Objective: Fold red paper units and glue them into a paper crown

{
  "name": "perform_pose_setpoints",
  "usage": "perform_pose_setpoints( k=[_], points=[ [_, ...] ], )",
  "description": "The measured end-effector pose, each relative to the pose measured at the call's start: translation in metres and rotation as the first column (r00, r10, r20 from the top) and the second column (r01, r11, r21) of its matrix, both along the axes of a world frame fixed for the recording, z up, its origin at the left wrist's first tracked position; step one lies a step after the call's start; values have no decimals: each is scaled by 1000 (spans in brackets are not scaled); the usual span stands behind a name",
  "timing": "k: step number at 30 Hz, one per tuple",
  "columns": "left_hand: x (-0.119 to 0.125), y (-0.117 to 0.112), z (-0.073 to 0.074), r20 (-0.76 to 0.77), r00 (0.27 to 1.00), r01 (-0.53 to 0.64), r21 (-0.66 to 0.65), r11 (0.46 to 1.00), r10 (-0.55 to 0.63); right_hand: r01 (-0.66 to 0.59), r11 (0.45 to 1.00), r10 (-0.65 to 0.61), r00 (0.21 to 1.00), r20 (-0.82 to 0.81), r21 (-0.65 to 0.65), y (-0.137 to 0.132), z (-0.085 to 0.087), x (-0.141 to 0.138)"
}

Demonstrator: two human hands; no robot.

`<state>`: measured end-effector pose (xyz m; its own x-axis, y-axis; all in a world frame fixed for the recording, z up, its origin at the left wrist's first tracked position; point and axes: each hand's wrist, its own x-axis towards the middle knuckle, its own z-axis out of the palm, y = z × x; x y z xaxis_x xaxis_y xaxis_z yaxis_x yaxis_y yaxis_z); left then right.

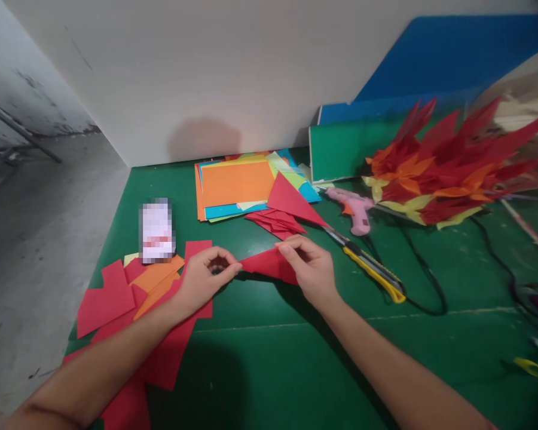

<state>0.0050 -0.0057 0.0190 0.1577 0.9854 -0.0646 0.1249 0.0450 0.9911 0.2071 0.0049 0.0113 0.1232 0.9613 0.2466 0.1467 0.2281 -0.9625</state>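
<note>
Between my two hands is a folded piece of red paper (pixel 269 266), narrow at its left tip and wider toward the right. My left hand (pixel 208 272) pinches the pointed left tip between thumb and finger. At the paper's upper right, my right hand (pixel 311 263) grips it with the thumb on top; some of its fingers are hidden. Just beyond lies a small pile of folded red pieces (pixel 278 222), with a larger red paper triangle (pixel 291 200) behind. A yellow utility knife (pixel 372 272) rests to the right, its blade toward the triangle.
Red paper scraps (pixel 107 304) lie under and beside my left forearm, near a phone (pixel 156 230). Coloured paper sheets (pixel 237 184) are stacked at the back. A pink glue gun (pixel 354 206) with a black cord sits before a red-orange paper flame shape (pixel 452 161) on the green table (pixel 278 370).
</note>
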Motion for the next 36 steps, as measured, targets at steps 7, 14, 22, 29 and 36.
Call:
perform_pose_setpoints(
  k=[7, 14, 22, 29, 36],
  points=[
    [1, 0, 0, 92, 995, -44, -22, 999, 46, 49, 998, -50, 999, -15, -39, 3, -2, 3],
    [-5, -2, -1, 22, 1000, 8, 41, 999, -9, 42, 999, -43, 999, 31, 32, 2, 1, 2],
    [1, -5, -3, -91, 993, 73, 25, 997, -70, -29, 998, 22, 991, 130, 53, -3, 6, -5],
    [-1, -4, 0, -129, 979, 165, 29, 986, -160, -11, 1000, 10, 988, 157, 5, 1, 3, -3],
    [0, -10, -4, -205, 948, 264, 90, 960, -242, -235, 972, 229, 959, 170, 18, -8, 8, -16]
  ],
)
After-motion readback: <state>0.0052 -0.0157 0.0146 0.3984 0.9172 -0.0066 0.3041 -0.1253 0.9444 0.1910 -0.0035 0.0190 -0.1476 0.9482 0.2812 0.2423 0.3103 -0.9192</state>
